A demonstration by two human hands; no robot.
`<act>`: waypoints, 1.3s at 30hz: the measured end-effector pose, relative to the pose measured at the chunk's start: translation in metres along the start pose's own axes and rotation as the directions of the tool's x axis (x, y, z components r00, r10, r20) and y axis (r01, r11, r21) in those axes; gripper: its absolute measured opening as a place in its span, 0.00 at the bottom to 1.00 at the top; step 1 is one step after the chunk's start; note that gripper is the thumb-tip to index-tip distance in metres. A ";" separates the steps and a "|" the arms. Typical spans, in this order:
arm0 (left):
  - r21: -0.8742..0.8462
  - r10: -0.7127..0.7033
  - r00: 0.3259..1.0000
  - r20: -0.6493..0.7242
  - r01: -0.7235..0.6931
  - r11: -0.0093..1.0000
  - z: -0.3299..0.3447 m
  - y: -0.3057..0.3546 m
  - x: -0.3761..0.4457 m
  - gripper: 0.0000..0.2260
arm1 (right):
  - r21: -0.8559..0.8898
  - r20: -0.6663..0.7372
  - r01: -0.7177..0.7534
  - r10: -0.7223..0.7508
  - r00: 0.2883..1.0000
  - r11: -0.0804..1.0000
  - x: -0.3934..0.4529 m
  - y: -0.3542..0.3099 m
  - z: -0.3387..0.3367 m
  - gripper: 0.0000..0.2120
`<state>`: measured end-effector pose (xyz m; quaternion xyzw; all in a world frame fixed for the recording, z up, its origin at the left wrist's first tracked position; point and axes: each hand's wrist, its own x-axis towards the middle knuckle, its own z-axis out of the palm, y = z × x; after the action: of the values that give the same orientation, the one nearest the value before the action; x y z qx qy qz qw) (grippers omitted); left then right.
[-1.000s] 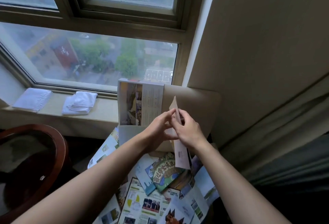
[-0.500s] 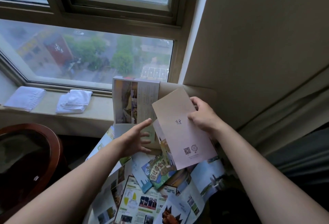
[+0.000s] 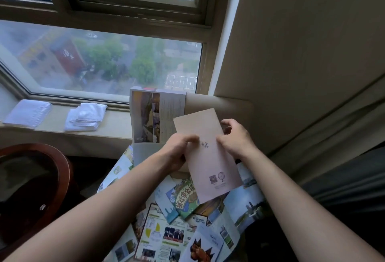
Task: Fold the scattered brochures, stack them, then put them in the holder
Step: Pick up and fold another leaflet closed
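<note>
Both hands pinch one folded beige brochure (image 3: pixel 208 153) above the scattered pile, left hand (image 3: pixel 177 151) on its left edge, right hand (image 3: pixel 235 139) on its right; thin, light, floppy paper, best gripped at the edges.

brochures (image 3: pixel 183 226) before holder (image 3: pixel 218 103), towels (image 3: pixel 85 117) left
</note>
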<state>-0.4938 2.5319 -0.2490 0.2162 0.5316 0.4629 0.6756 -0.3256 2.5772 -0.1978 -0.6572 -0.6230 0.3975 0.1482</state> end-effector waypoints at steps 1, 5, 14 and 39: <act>0.079 0.045 0.994 -0.103 -0.037 0.996 -0.001 0.001 0.003 0.10 | -0.084 -0.059 0.011 -0.016 0.998 0.996 -0.002 0.001 0.002 0.29; 0.236 0.192 0.957 -0.215 -0.140 0.962 -0.003 0.009 0.009 0.06 | -0.072 -0.072 0.149 -0.154 0.985 0.986 -0.012 -0.003 0.020 0.30; 0.186 0.006 0.981 0.194 -0.042 0.982 -0.017 0.033 -0.002 0.28 | 0.065 0.115 -0.060 0.052 0.992 0.996 -0.006 0.007 0.031 0.11; 0.440 -0.043 0.916 0.400 -0.150 0.885 0.014 0.002 -0.014 0.18 | 0.377 0.343 -0.218 0.083 0.936 0.900 0.011 0.020 0.018 0.20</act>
<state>-0.4816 2.5237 -0.2356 0.4751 0.4712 0.2881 0.6850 -0.3251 2.5783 -0.2267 -0.5854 -0.4884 0.6298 0.1483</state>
